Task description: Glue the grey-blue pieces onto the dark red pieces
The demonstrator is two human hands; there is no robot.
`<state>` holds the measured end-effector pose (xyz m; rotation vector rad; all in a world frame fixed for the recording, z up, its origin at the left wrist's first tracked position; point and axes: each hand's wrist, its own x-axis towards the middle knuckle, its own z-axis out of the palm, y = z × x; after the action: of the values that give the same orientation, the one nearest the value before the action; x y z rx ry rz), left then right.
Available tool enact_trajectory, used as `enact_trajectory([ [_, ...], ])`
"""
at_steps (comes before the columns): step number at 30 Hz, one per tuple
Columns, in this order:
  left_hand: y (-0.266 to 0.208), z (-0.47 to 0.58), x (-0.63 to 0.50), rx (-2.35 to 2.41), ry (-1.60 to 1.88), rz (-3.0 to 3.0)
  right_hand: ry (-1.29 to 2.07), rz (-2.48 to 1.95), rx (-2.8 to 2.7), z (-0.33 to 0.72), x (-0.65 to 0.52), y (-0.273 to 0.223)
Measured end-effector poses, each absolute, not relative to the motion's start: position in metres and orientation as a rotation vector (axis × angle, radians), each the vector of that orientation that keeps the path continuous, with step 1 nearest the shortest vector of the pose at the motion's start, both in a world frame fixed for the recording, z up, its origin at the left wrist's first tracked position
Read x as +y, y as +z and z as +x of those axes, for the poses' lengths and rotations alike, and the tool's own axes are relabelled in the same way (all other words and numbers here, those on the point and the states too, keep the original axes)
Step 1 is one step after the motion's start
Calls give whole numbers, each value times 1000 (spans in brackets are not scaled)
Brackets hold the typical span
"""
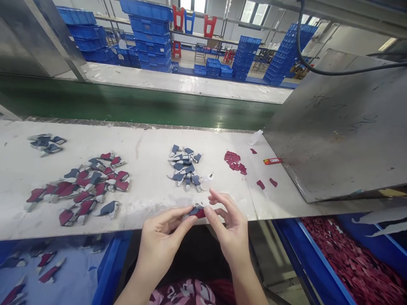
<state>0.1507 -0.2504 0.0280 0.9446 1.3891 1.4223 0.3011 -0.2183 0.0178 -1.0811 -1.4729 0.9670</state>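
Between my two hands, just over the table's near edge, is a small blue-and-red plastic part (199,211). My left hand (165,233) pinches its left end with thumb and fingertips. The thumb and a finger of my right hand (227,228) press on its right side, with the index finger raised. Just beyond them stands a small translucent bottle with a thin dark tip (207,181). A cluster of blue-and-white parts (184,166) lies behind the bottle. Flat dark red pieces (233,161) are scattered to the right. What the fingers cover of the held part is hidden.
A pile of red and blue parts (85,182) spreads over the left of the white table (149,169). Blue bins sit below: one with parts (108,271), another with red pieces (359,258). A metal box (346,127) bounds the right; a green conveyor belt (159,106) runs behind.
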Motion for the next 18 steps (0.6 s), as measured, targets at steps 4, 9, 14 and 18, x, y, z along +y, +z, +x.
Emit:
enact_trajectory([
  [4,28,151,-254,1414,1405,1053,1288,-979,-1592,306,-216,19],
  [9,28,154,-255,1428,1375,1146,1034,-1115,-1649,291,-226,11],
  [14,31,155,-255,1440,1405,1166,1047,-1049,-1584,291,-227,7],
  [18,30,156,-255,1456,1419,1253,1173,-1016,-1596,299,-222,11],
])
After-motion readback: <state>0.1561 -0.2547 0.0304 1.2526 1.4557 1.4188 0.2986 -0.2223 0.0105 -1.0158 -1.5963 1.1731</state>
